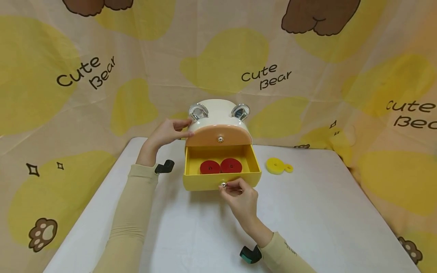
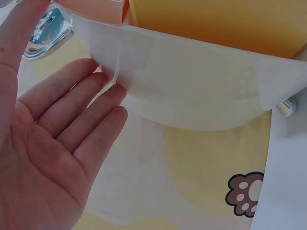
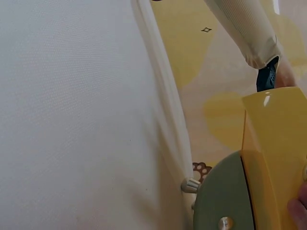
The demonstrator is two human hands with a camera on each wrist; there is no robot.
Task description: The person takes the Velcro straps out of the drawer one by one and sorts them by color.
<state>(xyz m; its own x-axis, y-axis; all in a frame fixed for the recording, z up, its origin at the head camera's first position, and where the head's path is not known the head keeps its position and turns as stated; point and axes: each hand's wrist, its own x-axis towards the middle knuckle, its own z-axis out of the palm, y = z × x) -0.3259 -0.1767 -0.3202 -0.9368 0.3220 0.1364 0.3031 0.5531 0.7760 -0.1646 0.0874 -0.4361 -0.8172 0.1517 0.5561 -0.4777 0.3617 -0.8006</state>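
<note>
Discs (image 1: 235, 167) in drawer (image 1: 203, 182), rings (image 1: 271, 167) on table (image 1: 314, 212) to right.

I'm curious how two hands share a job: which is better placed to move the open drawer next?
Probably the right hand: it pinches the knob on the front of the drawer. The left hand touches the side of the cabinet, so it seems better placed for steadying.

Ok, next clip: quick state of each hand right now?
Left hand: open, touching the side of the white cabinet.
Right hand: closed, holding the silver knob of the open yellow drawer.
</note>
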